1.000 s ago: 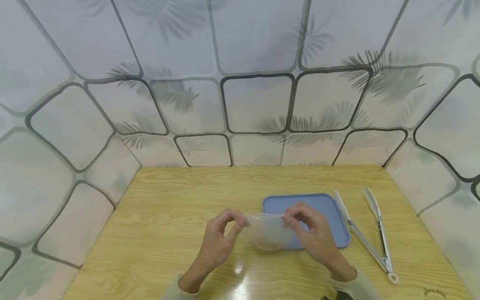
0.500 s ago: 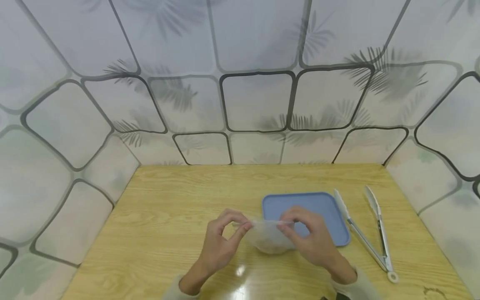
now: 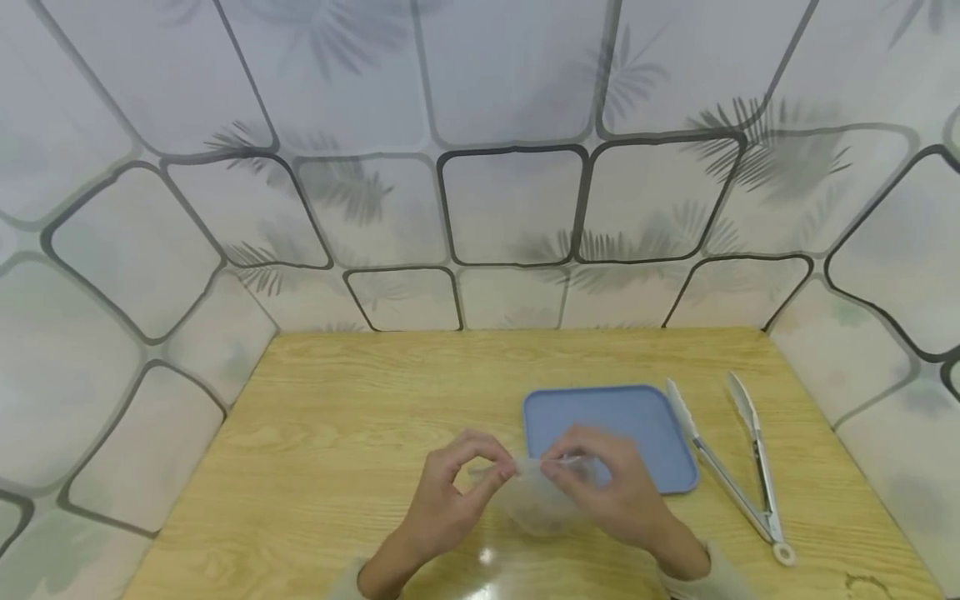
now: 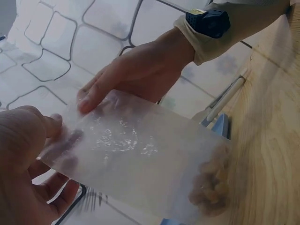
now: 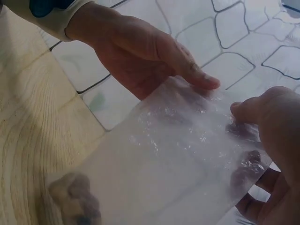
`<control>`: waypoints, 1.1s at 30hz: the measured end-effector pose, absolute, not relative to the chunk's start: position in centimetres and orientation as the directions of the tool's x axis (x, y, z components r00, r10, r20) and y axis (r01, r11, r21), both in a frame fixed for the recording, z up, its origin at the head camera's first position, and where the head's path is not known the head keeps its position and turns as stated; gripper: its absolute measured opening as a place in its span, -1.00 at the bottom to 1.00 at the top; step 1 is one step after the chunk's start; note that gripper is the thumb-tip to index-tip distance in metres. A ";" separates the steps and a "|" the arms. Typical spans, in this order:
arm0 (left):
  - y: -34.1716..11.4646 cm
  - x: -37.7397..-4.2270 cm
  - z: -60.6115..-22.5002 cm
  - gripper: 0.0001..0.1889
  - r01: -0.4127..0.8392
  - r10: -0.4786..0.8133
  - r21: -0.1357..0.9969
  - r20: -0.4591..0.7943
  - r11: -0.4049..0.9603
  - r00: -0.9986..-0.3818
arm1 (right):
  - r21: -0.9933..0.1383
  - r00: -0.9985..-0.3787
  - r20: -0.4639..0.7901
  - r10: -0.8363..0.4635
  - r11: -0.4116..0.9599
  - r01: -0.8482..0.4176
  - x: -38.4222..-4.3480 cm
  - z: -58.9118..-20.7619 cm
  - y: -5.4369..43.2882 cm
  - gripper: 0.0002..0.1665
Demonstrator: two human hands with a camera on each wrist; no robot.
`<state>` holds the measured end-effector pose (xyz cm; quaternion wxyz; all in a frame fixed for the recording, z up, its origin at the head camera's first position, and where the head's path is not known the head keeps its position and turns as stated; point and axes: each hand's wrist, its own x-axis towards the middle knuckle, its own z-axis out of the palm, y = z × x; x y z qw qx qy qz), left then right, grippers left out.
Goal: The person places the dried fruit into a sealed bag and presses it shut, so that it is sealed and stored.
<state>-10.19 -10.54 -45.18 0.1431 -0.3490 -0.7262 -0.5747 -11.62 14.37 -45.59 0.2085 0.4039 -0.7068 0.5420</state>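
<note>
A translucent plastic bag (image 3: 536,500) hangs upright between the two hands, above the table in front of the tray. My left hand (image 3: 457,492) pinches its top edge between thumb and fingers. My right hand (image 3: 611,487) pinches the same edge a short way to the right. Small brownish lumps (image 4: 211,183) lie at the bottom of the bag in the left wrist view; their kind cannot be told through the cloudy plastic. Several fingertips show blurred through the bag in both wrist views.
Behind the right hand lies a blue tray (image 3: 652,433) on the wooden table (image 3: 337,417). Metal tongs (image 3: 761,483) rest spread apart to the tray's right. A patterned wall covering (image 3: 510,208) encloses the back and sides.
Both hands have come closer together along the bag's top edge and lowered slightly toward the body. The bag has moved with them. Tray and tongs stay in place.
</note>
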 end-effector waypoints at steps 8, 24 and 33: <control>-10.0 -10.4 -45.4 -0.80 0.779 0.334 0.611 0.712 0.137 -0.617 | -0.652 -0.648 0.675 -0.351 0.128 -0.748 -11.2 -45.5 14.1 -0.60; -9.4 -9.7 -45.4 -0.75 0.850 0.384 0.483 0.759 0.210 -0.526 | -0.577 -0.571 0.730 -0.376 0.108 -0.809 -10.8 -45.4 13.5 -0.67; -9.4 -9.2 -44.8 -0.74 0.866 0.429 0.370 0.759 0.336 -0.490 | -0.491 -0.515 0.752 -0.411 0.172 -0.854 -10.3 -45.1 13.2 -0.74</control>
